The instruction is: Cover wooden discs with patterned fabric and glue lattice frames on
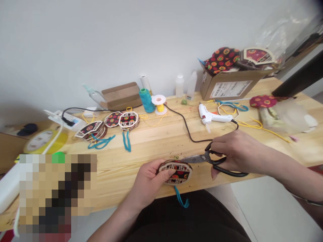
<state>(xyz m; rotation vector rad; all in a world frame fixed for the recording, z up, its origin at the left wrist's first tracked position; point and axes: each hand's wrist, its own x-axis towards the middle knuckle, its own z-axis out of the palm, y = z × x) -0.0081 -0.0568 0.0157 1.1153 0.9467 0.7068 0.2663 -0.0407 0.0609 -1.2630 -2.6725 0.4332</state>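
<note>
My left hand (pixel 151 179) grips an octagonal ornament (pixel 179 174) by its left side, thumb on its face. The ornament has a pale lattice frame over dark patterned fabric, and a teal tassel (pixel 181 198) hangs from its lower edge over the table's front. In my right hand (pixel 233 151) is a pair of black-handled scissors (pixel 205 157), fingers through the loops. The blades point left and lie against the ornament's upper right edge; whether they are parted I cannot make out. Small dark and green bits lie on the wood just above the ornament.
Finished-looking ornaments (pixel 128 120) with teal tassels lie at left. Behind them stand a teal thread cone (pixel 147 101) and a yellow thread spool (pixel 159 107). A white glue gun (pixel 212 117) trails a black cord across the table. A cardboard box (pixel 227 85) sits at back right.
</note>
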